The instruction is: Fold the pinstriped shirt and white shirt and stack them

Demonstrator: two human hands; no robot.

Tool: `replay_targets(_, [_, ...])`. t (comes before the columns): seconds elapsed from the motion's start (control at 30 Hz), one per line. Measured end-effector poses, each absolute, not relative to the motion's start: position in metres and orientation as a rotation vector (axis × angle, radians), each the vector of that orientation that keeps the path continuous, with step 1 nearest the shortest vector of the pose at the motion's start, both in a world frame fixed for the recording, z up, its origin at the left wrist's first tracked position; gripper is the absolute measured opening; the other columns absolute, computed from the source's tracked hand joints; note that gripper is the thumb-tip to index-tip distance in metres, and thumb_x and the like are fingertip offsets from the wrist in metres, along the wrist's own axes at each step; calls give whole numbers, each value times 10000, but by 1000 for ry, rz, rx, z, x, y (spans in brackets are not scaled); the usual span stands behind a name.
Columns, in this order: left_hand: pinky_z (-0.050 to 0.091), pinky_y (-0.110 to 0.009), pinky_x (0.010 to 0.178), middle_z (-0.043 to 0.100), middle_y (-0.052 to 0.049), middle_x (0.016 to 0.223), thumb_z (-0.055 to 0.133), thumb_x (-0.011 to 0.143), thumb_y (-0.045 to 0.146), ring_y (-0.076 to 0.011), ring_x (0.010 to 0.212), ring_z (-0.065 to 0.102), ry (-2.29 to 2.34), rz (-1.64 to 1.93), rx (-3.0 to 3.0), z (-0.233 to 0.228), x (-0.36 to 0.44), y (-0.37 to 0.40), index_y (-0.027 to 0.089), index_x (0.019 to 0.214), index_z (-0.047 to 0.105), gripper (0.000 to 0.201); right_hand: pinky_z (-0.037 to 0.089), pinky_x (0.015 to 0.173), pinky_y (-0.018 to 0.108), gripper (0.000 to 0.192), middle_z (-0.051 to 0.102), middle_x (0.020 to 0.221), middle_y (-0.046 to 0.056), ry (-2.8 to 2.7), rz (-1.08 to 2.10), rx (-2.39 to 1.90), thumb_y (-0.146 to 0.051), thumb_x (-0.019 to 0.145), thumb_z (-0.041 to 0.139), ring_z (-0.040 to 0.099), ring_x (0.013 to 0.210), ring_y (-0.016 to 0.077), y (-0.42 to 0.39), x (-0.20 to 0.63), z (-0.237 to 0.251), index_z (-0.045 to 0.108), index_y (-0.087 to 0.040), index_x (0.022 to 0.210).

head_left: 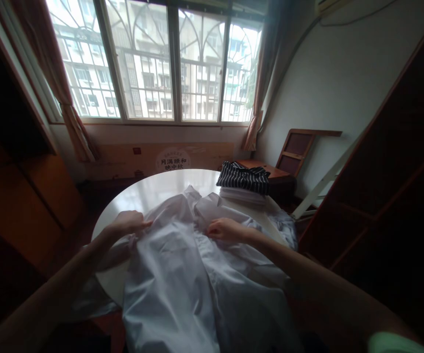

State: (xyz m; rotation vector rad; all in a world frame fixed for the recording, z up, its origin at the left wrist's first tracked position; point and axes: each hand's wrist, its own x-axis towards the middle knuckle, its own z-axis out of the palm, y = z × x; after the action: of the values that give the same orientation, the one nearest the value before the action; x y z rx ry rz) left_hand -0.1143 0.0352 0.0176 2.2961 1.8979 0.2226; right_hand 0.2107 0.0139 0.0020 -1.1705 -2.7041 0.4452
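A white shirt point(171, 264) lies spread over the round white table point(123, 196), its collar toward the window and its lower part hanging over the near edge. My left hand point(130, 223) is closed on the shirt's left side, near the shoulder and sleeve. On the other side of the front opening, my right hand point(226, 230) has its fingers curled onto the cloth by the button edge. Both hands pinch fabric, though the fingertips are partly hidden.
Folded clothes stand at the table's back right: a black striped garment point(243, 177) on top of white ones point(243, 196). A patterned grey-white cloth point(285, 225) hangs at the right edge. Behind are a wooden chair point(296, 147), a white folding frame point(324, 186) and windows point(145, 63).
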Motion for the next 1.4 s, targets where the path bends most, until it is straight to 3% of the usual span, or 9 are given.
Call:
replay_targets(0.1, [340, -247, 543, 579, -63, 649, 390, 794, 425, -178, 620, 546, 1963, 496, 2563, 28, -67, 46, 155, 587, 569, 385, 343, 562, 218, 233, 633, 695, 47, -2499, 140, -1434, -267, 814, 457, 546, 612, 142, 26, 194, 7, 661, -154, 821])
replay_targets(0.23, [386, -253, 658, 614, -83, 846, 396, 815, 286, -179, 762, 572, 1745, 708, 2550, 17, 12, 69, 153, 819, 582, 228, 368, 641, 220, 399, 653, 799, 45, -2362, 59, -1466, -235, 802, 480, 576, 742, 160, 59, 174, 10, 478, -189, 1198])
replay_targets(0.47, [409, -287, 734, 601, -170, 962, 353, 848, 227, -208, 862, 576, 1866, 739, 2164, -41, 52, 107, 81, 945, 540, 256, 411, 711, 298, 283, 612, 1020, 134, -2189, 49, -1874, -296, 796, 434, 577, 895, 247, 92, 180, -33, 619, -147, 951])
replay_targets(0.63, [419, -249, 717, 618, -102, 922, 453, 809, 257, -174, 834, 576, 1780, 810, 2171, -62, 45, 116, 114, 1054, 510, 290, 421, 739, 301, 309, 626, 1002, 129, -1955, 50, -2030, -353, 775, 453, 577, 926, 248, 98, 192, -44, 625, -159, 941])
replay_targets(0.8, [422, -254, 727, 602, -76, 970, 502, 769, 243, -169, 828, 573, 1664, 743, 2309, -65, 45, 119, 183, 1276, 363, 530, 434, 694, 294, 316, 627, 995, 139, -1766, 90, -2162, -360, 767, 474, 586, 919, 255, 102, 204, -44, 598, -165, 982])
replay_targets(0.9, [418, -263, 735, 610, -71, 994, 537, 739, 244, -186, 844, 579, 1643, 666, 2354, -63, 48, 120, 238, 1237, 438, 507, 430, 688, 295, 301, 636, 965, 132, -1730, 65, -2179, -274, 770, 473, 594, 902, 248, 104, 204, -46, 560, -170, 1039])
replay_targets(1.03, [412, -285, 731, 632, -85, 961, 482, 785, 346, -209, 842, 584, 1678, 685, 2357, -60, 54, 117, 230, 1019, 614, 293, 421, 708, 295, 263, 651, 928, 102, -1850, 41, -2037, -206, 786, 438, 598, 873, 233, 107, 200, -50, 586, -196, 1002])
replay_targets(1.27, [398, -238, 667, 653, -55, 857, 524, 776, 344, -168, 768, 579, 1651, 831, 2313, -57, 52, 110, 215, 886, 669, 223, 406, 750, 220, 194, 663, 879, 32, -1971, 236, -1727, -217, 765, 468, 584, 841, 161, 107, 203, -50, 630, -204, 871])
replay_targets(1.4, [393, -232, 620, 619, -57, 854, 507, 790, 323, -150, 709, 572, 1600, 971, 2360, -58, 50, 107, 196, 849, 673, 217, 405, 731, 207, 221, 665, 848, 14, -2010, 281, -1677, -198, 756, 480, 583, 791, 142, 103, 205, -47, 634, -212, 914])
